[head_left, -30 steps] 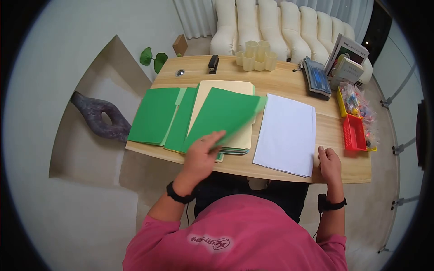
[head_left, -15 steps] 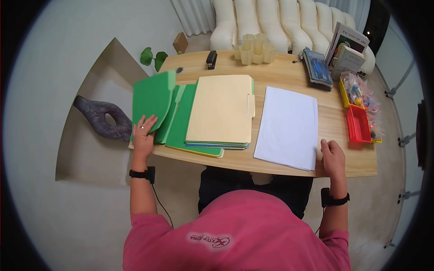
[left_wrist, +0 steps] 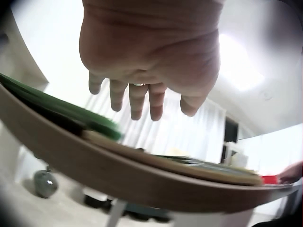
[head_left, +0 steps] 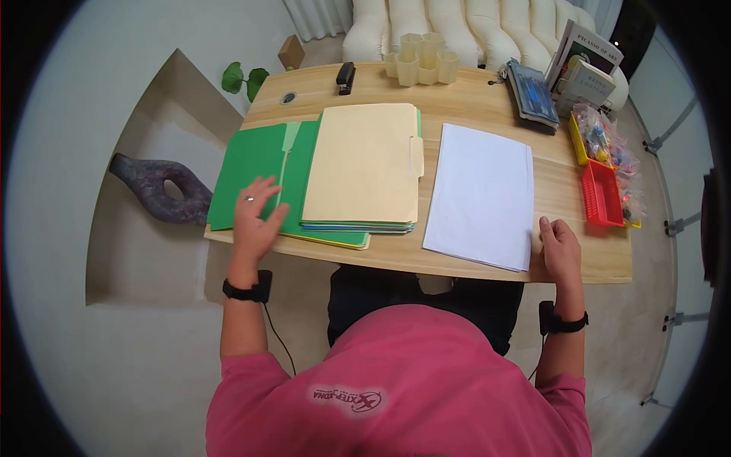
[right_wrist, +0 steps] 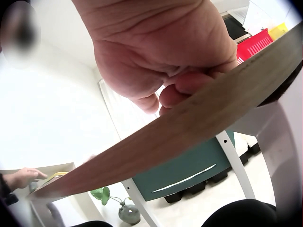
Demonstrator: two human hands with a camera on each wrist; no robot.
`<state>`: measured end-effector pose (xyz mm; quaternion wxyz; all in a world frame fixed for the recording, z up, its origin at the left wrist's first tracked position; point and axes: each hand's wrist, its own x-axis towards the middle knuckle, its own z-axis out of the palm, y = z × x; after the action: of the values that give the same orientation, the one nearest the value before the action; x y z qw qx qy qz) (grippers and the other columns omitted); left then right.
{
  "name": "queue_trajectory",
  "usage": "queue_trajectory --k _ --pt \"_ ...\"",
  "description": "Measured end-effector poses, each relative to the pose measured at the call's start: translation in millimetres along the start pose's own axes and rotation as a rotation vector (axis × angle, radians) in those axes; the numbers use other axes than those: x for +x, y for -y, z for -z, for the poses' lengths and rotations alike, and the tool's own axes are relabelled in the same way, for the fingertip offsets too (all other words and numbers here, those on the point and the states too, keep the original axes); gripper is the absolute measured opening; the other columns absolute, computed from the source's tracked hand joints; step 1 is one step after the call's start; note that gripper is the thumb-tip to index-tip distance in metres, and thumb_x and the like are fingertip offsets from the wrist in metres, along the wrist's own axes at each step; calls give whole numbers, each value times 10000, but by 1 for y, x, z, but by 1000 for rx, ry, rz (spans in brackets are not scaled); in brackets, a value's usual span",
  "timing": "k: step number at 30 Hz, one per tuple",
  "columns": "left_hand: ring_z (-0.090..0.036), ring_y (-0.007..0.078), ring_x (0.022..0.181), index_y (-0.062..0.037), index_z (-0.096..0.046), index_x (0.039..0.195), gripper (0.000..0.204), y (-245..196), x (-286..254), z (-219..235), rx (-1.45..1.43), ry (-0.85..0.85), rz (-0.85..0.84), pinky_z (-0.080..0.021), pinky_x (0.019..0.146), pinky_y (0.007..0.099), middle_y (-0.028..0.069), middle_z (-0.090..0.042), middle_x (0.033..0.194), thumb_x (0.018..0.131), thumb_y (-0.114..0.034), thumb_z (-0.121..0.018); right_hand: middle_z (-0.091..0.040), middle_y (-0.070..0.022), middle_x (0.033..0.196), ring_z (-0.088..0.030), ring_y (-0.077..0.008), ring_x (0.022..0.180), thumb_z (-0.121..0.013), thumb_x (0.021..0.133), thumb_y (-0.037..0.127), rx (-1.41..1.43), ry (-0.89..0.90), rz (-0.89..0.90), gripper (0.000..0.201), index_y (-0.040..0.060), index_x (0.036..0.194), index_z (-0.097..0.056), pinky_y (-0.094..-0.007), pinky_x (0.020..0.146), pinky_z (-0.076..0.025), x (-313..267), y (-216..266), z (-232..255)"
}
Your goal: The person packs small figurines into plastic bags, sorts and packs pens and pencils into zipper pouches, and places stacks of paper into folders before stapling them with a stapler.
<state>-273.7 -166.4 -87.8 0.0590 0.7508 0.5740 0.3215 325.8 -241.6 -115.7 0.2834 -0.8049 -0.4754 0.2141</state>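
My left hand (head_left: 256, 221) is over the front part of a green folder (head_left: 242, 167) at the left of the table, its fingers spread and holding nothing. In the left wrist view its palm and straight fingers show above the table edge. More green folders lie under and beside that one. To their right sits a stack topped by a cream folder (head_left: 362, 164), with coloured edges below. My right hand (head_left: 560, 250) rests at the table's front edge, fingers loosely curled around nothing, beside a stack of white paper (head_left: 481, 196).
Along the back of the wooden table stand a black stapler (head_left: 346, 78) and a cream honeycomb-shaped holder (head_left: 421, 61). At the right are a blue pouch (head_left: 531, 95), upright books (head_left: 583, 70), bagged small items (head_left: 601, 133) and a red basket (head_left: 601, 194).
My left hand carried a green folder from the cream stack leftward, laid it on the left green folders and let go. The cream folder is now uncovered. My right hand stayed put.
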Motion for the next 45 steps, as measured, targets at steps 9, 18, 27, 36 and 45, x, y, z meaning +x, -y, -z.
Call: queue_trajectory --k 9,18,27,36,45 --pt "-526 449 1461 -45 -634 1456 645 -106 6 -73 78 340 -255 -442 1193 497 231 -599 1540 926 -375 -795 -571 12 683 -481 -64 598 -713 1064 395 242 194 -31 419 61 837 -604 -277 541 -397 -3 31 34" --pt "-593 457 1403 -54 -760 1282 395 -121 -12 -57 -125 353 -39 -524 1115 457 244 -685 1420 990 -320 -753 -627 -7 739 -566 -88 666 -745 1033 350 330 606 154 362 15 918 -674 -285 597 -471 -44 146 8" --pt "-759 404 1147 -64 -789 1249 258 -119 -24 -82 -98 66 -92 -606 955 408 237 -783 1127 1044 -202 -714 -782 -217 1139 -751 -343 1077 -621 1047 208 218 521 394 347 -57 1247 -720 -413 951 -582 -24 201 -79" --pt "-672 79 842 68 -805 1150 317 -112 -20 -78 -556 149 429 -551 764 264 38 -792 913 1052 -230 -759 -784 -202 1157 -758 -249 1029 -610 1035 117 154 522 308 438 -91 1420 -637 -364 952 -583 15 198 -120" --pt "-593 41 855 31 -751 1099 269 -97 -29 -95 -879 -37 493 -481 779 228 -31 -716 942 1101 -231 -688 -756 -146 917 -711 -210 731 -717 977 138 235 686 105 544 -101 1454 -608 -341 638 -573 16 211 -122"
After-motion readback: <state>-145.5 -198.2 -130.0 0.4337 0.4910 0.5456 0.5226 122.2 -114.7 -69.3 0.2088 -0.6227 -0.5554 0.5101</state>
